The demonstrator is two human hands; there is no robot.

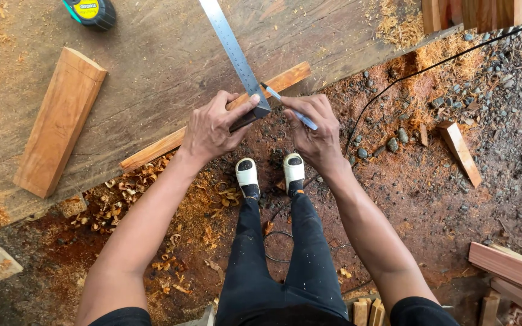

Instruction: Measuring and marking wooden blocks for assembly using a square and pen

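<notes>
A thin wooden strip [170,140] lies along the near edge of a worn workbench [152,54]. My left hand [212,127] presses the dark stock of a try square against that strip, and the square's steel blade [231,45] runs away across the bench. My right hand [312,124] grips a pencil [288,107] with its tip on the strip, right beside the blade. Both hands are close together over the strip's right part.
A short thick wood block [58,121] lies on the bench at left, a tape measure [90,12] at the top. Below are my legs and white shoes [270,172], shavings, gravel, a black cable [418,72], and wood offcuts [461,152] at right.
</notes>
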